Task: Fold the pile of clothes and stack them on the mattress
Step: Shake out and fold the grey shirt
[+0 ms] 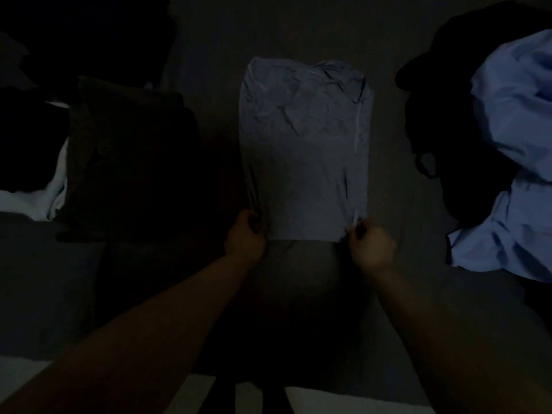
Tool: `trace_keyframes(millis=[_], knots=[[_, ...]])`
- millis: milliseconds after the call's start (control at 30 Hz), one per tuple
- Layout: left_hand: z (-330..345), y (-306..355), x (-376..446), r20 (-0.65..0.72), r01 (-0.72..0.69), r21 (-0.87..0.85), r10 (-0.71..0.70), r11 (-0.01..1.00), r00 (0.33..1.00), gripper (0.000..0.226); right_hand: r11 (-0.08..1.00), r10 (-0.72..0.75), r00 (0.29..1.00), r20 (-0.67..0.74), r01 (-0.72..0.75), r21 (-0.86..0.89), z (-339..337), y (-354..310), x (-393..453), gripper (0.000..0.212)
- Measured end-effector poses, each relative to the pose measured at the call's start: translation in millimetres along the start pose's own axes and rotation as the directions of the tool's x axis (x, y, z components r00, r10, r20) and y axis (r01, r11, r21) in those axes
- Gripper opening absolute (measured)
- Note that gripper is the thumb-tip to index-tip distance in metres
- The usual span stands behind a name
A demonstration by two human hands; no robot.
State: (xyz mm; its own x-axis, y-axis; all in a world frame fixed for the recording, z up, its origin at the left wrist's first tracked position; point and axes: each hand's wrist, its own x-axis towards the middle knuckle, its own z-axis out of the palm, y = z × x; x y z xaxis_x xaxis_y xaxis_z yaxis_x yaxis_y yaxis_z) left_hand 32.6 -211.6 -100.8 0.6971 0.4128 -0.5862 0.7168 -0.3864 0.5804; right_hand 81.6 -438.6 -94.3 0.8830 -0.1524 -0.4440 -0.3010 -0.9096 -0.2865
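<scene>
1. In a dim room, a person leans over a dark mattress with a grey-blue garment laid out lengthwise in front of them, its sides already turned in to make a long narrow panel
2. The left hand pinches the near left corner of the garment, fingers curled round the hem; the right hand grips the near right corner in the same way, thumb and fingers closed on the cloth
3. The fabric looks thin, soft and light, creased near its far end; it should drape and slump rather than hold a line, so both near corners are the sensible places to take hold, keeping the hem taut between them
4. Judging by the grip, the next fold would carry the near edge up toward the far end; loose cloth could slip out of the turned-in sides if lifted unevenly
5. To the person's left lies a dark stack of clothes, apparently folded, though the light is too poor to be sure, with pale cloth showing just beside it
6. To the right, a crumpled light-blue garment lies heaped against dark clothing, seemingly not yet folded
</scene>
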Motion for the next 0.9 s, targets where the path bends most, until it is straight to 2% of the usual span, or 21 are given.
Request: trace_keyframes(millis=[67, 200, 267, 300, 333, 367, 400, 433, 467, 500, 567, 633, 767, 867, 900], knots=[[-9, -13, -7, 0.081, -0.039, 0.097, 0.031, 0.994, 0.996, 0.042, 0.994, -0.023, 0.997, 0.072, 0.03, -0.102, -3, 18, -21, 0.03], [-33, -35, -26, 0.276, -0.042, 0.38, -0.07, 0.924, 0.958, 0.047, 0.974, -0.011, 0.978, 0.209, 0.057, -0.218, -13, 45, -46, 0.033], [-38, -36, -36, 0.28, -0.107, 0.531, -0.055, 0.841, 0.958, 0.051, 0.972, -0.044, 0.981, 0.187, 0.085, -0.219, -18, 45, -51, 0.036], [-39, -34, -41, 0.231, -0.193, 0.613, 0.059, 0.766, 0.971, 0.05, 0.961, -0.144, 0.983, 0.114, 0.166, -0.22, -18, 43, -51, 0.041], [-37, -34, -41, 0.173, -0.294, 0.655, 0.24, 0.696, 0.955, 0.051, 0.929, -0.282, 0.958, 0.052, 0.286, -0.236, -18, 40, -51, 0.047], [-35, -32, -42, 0.173, -0.399, 0.65, 0.385, 0.647, 0.907, 0.055, 0.867, -0.432, 0.901, 0.028, 0.424, -0.262, -17, 35, -52, 0.055], [-31, -32, -40, 0.223, -0.529, 0.649, 0.527, 0.547, 0.82, 0.062, 0.769, -0.574, 0.817, 0.063, 0.563, -0.303, -14, 30, -53, 0.065], [-27, -31, -36, 0.323, -0.622, 0.653, 0.584, 0.433, 0.745, 0.068, 0.657, -0.665, 0.732, 0.146, 0.667, -0.351, -10, 26, -50, 0.078], [-21, -31, -29, 0.395, -0.67, 0.66, 0.601, 0.34, 0.694, 0.072, 0.576, -0.704, 0.679, 0.209, 0.718, -0.391, -4, 22, -44, 0.089], [-17, -28, -22, 0.43, -0.67, 0.679, 0.578, 0.299, 0.694, 0.074, 0.553, -0.692, 0.679, 0.245, 0.717, -0.424, 0, 16, -36, 0.097], [-8, -21, -9, 0.444, -0.63, 0.726, 0.511, 0.278, 0.736, 0.074, 0.615, -0.591, 0.763, 0.26, 0.636, -0.467, 10, 6, -16, 0.103], [-1, -15, 1, 0.481, -0.628, 0.731, 0.452, 0.266, 0.751, 0.067, 0.666, -0.536, 0.808, 0.244, 0.583, -0.465, 18, -5, -4, 0.095], [-1, -5, 2, 0.517, -0.628, 0.722, 0.377, 0.289, 0.768, 0.053, 0.71, -0.54, 0.807, 0.241, 0.59, -0.386, 11, -16, -1, 0.063], [-18, 1, -10, 0.588, -0.697, 0.605, 0.373, 0.385, 0.717, 0.072, 0.664, -0.485, 0.766, 0.421, 0.637, -0.392, -8, -16, -17, 0.054], [-29, 3, -18, 0.628, -0.691, 0.593, 0.299, 0.413, 0.718, 0.072, 0.657, -0.467, 0.74, 0.484, 0.656, -0.37, -16, -16, -26, 0.051]])
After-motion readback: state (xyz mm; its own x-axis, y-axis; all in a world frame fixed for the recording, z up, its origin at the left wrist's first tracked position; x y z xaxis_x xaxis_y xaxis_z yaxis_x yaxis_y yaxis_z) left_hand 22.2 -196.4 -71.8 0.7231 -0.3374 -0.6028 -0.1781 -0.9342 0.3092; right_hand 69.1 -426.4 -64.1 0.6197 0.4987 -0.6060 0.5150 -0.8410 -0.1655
